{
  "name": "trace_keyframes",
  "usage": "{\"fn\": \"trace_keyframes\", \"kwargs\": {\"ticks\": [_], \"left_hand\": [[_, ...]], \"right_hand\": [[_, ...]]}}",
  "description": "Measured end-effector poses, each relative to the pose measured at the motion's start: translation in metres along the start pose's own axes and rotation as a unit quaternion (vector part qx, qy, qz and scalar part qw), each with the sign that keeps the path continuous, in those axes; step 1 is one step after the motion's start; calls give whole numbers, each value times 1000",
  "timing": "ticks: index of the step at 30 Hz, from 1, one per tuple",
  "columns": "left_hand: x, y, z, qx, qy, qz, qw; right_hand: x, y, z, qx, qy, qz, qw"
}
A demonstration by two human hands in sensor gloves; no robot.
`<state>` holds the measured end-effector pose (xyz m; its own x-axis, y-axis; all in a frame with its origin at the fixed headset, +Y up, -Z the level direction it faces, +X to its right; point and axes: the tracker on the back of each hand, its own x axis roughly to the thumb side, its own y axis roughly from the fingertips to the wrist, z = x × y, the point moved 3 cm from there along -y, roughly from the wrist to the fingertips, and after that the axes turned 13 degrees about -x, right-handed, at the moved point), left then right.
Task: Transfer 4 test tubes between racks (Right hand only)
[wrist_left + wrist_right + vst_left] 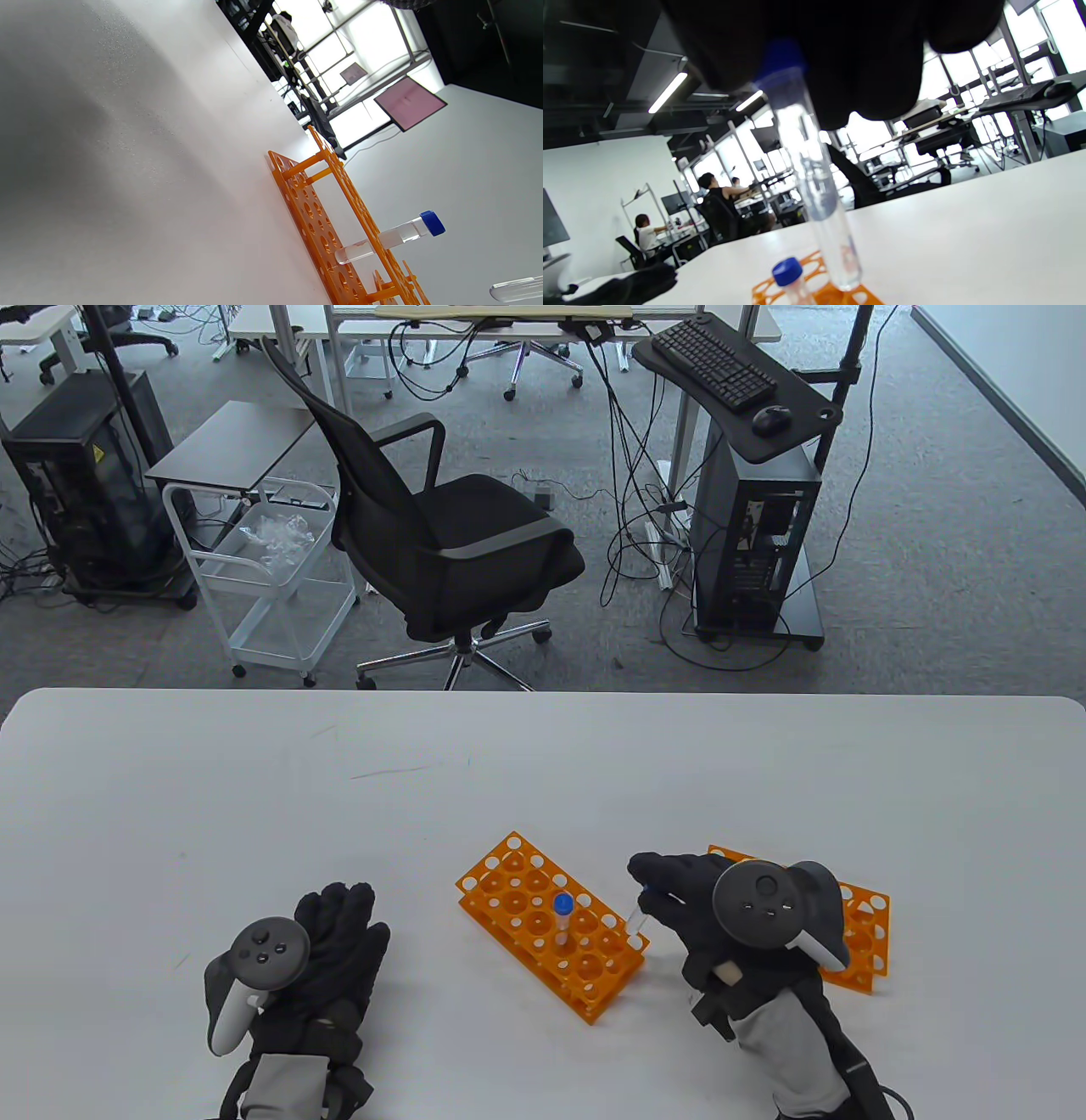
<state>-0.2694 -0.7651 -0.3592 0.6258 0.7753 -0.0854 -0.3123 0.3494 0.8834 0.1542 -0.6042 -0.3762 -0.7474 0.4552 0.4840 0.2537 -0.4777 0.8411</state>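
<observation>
Readable text: none in any of the three views.
Yellow sticker on the black computer tower (97,456), far left on the floor: a warning-type mark, too small to read.
Keyboard (711,363), far right on the black stand: key legends too small to read.
Orange racks (551,925) and test tubes (562,929): no lettering or numbers can be made out.
Hand trackers (758,903): only unmarked buttons show.

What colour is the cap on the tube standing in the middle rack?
Blue cap on the standing tube; clearest in the table view.
</observation>
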Motion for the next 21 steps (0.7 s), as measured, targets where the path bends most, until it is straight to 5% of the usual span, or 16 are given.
{"fn": "trace_keyframes", "kwargs": {"ticks": [21], "left_hand": [[0, 0, 0, -1, 1, 1, 1000]], "right_hand": [[-46, 10, 58, -44, 25, -79, 996]]}}
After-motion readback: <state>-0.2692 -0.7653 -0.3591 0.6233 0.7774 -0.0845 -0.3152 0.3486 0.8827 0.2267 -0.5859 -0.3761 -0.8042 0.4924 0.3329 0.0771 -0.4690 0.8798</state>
